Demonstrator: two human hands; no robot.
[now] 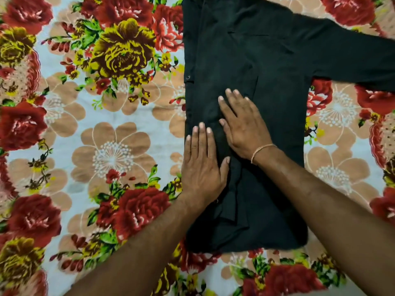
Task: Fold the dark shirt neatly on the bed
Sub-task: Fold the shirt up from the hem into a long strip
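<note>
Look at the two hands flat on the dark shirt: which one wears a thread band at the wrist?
The right hand, further up the dark shirt, has a pale wrist thread; the left hand has none.

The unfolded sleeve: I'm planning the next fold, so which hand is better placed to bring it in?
Probably the right hand: the sleeve stretches out on its side, while the left hand presses the shirt's already folded edge.

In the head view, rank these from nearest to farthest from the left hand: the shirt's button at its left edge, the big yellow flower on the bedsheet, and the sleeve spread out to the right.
From the left hand:
1. Button, just up along the shirt's left edge.
2. Yellow flower, upper left on the bedsheet.
3. Spread sleeve, far upper right.
</note>
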